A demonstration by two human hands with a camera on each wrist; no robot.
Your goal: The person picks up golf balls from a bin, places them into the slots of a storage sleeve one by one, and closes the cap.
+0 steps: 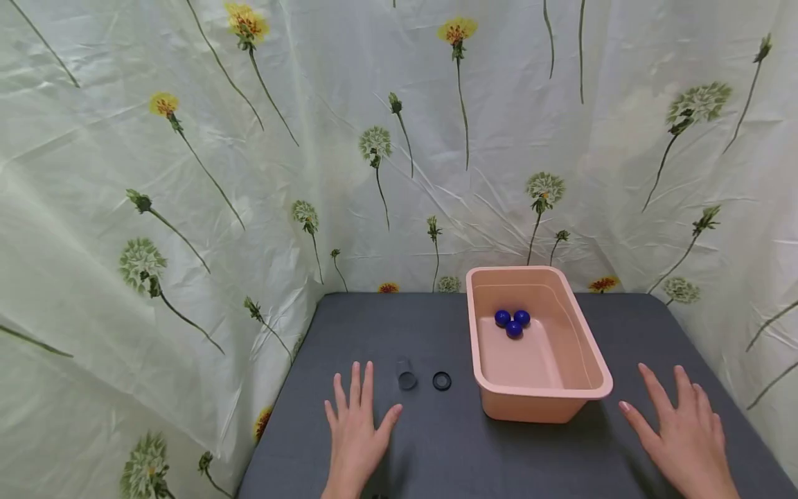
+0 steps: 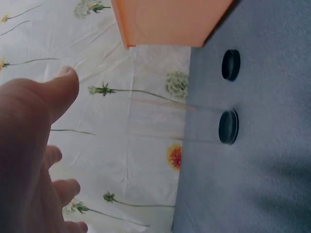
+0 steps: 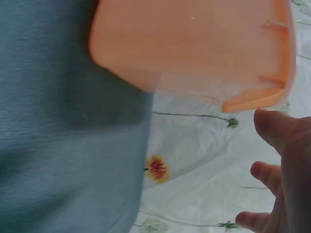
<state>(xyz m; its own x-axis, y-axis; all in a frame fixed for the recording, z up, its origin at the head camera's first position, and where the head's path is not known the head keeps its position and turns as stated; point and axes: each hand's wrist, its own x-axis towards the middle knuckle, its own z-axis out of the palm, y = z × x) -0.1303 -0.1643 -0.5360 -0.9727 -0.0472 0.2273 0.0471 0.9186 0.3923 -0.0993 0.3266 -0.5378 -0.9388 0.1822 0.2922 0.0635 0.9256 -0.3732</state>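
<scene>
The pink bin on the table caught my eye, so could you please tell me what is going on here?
A person at the dark table is holding nothing just now. The left grip, fingers spread, is near an upright clear container and a round black cap lying beside it. The right grip, fingers also spread, is to the right of the pink bin, where three blue balls sit together.

Left hand (image 1: pixel 357 433) spread, right hand (image 1: pixel 684 433) loosely spread, backs facing up
</scene>
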